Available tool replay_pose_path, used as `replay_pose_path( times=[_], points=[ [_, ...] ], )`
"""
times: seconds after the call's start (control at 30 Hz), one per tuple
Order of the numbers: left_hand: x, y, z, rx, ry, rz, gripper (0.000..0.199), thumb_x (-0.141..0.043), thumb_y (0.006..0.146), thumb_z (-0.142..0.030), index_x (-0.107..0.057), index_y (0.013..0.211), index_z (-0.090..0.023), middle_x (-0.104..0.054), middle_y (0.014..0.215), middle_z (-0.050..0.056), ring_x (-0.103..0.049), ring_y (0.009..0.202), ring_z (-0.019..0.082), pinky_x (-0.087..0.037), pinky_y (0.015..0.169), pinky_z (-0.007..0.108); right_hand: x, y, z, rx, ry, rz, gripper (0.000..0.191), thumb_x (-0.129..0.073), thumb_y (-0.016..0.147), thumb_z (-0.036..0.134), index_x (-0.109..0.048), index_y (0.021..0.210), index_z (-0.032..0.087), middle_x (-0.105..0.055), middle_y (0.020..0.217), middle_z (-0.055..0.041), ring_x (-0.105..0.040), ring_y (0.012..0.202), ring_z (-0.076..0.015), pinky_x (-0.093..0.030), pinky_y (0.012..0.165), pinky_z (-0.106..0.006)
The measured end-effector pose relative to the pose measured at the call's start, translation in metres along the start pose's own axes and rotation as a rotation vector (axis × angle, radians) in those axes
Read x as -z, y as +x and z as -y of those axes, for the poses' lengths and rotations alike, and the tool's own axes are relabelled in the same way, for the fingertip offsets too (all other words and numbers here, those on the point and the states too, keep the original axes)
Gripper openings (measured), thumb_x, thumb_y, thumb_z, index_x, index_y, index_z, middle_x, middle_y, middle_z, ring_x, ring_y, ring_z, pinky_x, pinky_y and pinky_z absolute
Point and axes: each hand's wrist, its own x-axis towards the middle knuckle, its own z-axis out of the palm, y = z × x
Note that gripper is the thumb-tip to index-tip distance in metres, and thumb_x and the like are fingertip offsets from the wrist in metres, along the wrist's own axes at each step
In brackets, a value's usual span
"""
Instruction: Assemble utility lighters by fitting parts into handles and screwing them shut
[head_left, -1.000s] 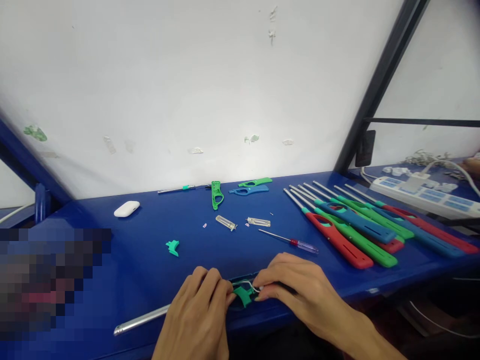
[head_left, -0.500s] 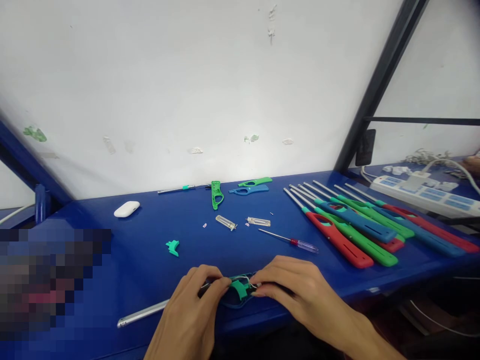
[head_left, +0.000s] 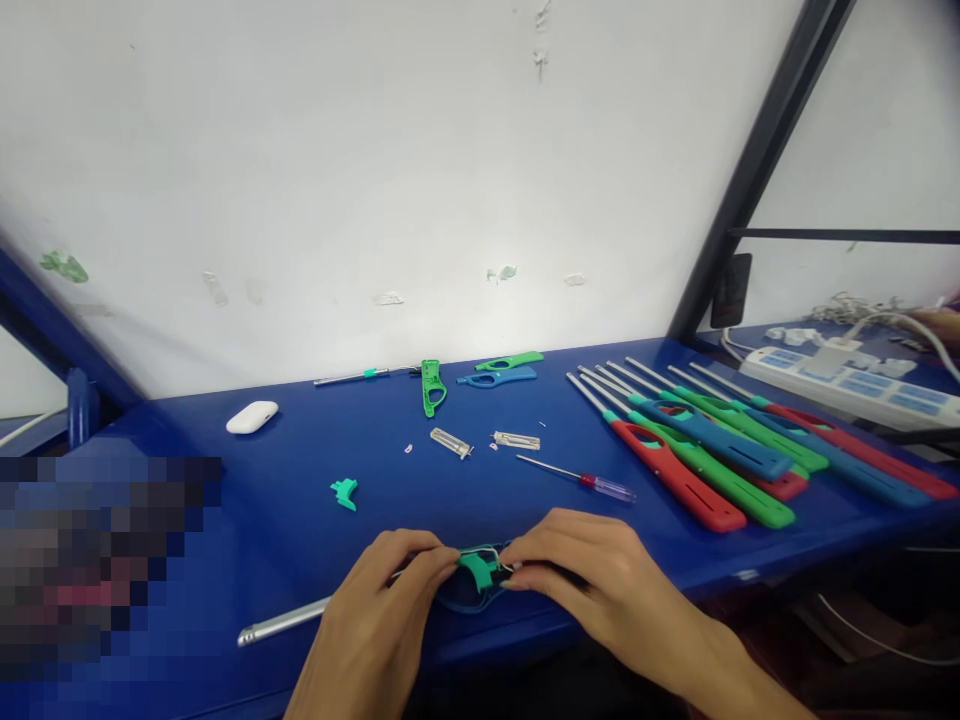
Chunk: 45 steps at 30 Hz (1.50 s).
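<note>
An opened blue gas lighter [head_left: 459, 602] lies at the table's front edge, its long metal tube [head_left: 289, 621] pointing left. A turquoise trigger [head_left: 478, 570] sits in its body, and a thin white wire [head_left: 484, 549] loops above that trigger. With thumb and fingers closed, my left hand [head_left: 379, 605] grips the body just left of the trigger. My right hand [head_left: 592, 575] pinches at the body's right part, where the wire runs in between the fingertips. Both hands hide much of the lighter. Another loose turquoise trigger [head_left: 345, 493] rests farther left.
Several assembled lighters [head_left: 697, 450] lie at right, beside a screwdriver [head_left: 577, 480]. Behind are two clear fuel tanks [head_left: 517, 441] [head_left: 450, 442], a green half shell [head_left: 431, 385] and a blue shell [head_left: 499, 378]. A white earbud case [head_left: 253, 417] is left; a power strip [head_left: 862, 385] far right.
My left hand has shifted slightly left along the lighter, and a bit of white wire now shows near its fingers. The right hand stays at nearly the same spot.
</note>
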Motion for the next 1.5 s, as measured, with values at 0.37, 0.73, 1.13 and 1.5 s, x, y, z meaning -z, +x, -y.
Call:
replay_pose_path(
  times=[0.37,0.73,1.13,1.5],
  points=[
    [-0.007,-0.007,0.006,-0.006,0.032,0.011,0.039,-0.041,0.102,-0.003,-0.071,0.117,-0.024,-0.073,0.103,0.003,-0.077,0.083,0.011,-0.062,0.071,0.018,-0.001,-0.002,-0.002,-0.006,0.014,0.003,0.009,-0.072,0.102,0.02,-0.077,0.109,0.02,-0.082,0.099,0.0015,-0.073,0.086,-0.0131,-0.055,0.082,-0.021],
    [-0.009,-0.008,0.004,-0.017,0.069,0.035,0.04,-0.04,0.101,-0.001,-0.068,0.117,-0.023,-0.072,0.102,0.004,-0.075,0.082,0.016,-0.064,0.07,0.025,-0.001,-0.003,-0.001,-0.016,0.019,0.027,0.01,-0.071,0.103,0.018,-0.077,0.111,0.021,-0.082,0.102,0.0012,-0.073,0.089,-0.0141,-0.055,0.083,-0.023],
    [0.013,0.006,-0.017,-0.113,0.197,0.145,0.035,-0.039,0.108,-0.011,-0.069,0.126,-0.011,-0.073,0.106,0.011,-0.076,0.095,0.021,-0.068,0.084,0.034,-0.001,-0.002,-0.001,-0.054,0.039,0.037,0.01,-0.069,0.104,0.021,-0.078,0.108,0.021,-0.079,0.101,-0.0014,-0.074,0.09,-0.0143,-0.057,0.084,-0.022],
    [0.006,0.0,-0.014,-0.174,0.25,0.191,0.036,-0.04,0.109,-0.013,-0.067,0.134,-0.014,-0.072,0.111,0.013,-0.074,0.096,0.024,-0.068,0.079,0.037,0.003,0.0,-0.001,-0.026,0.056,0.026,0.025,-0.062,0.107,0.015,-0.082,0.117,0.026,-0.085,0.104,-0.0004,-0.078,0.09,-0.0166,-0.06,0.084,-0.025]
  ],
)
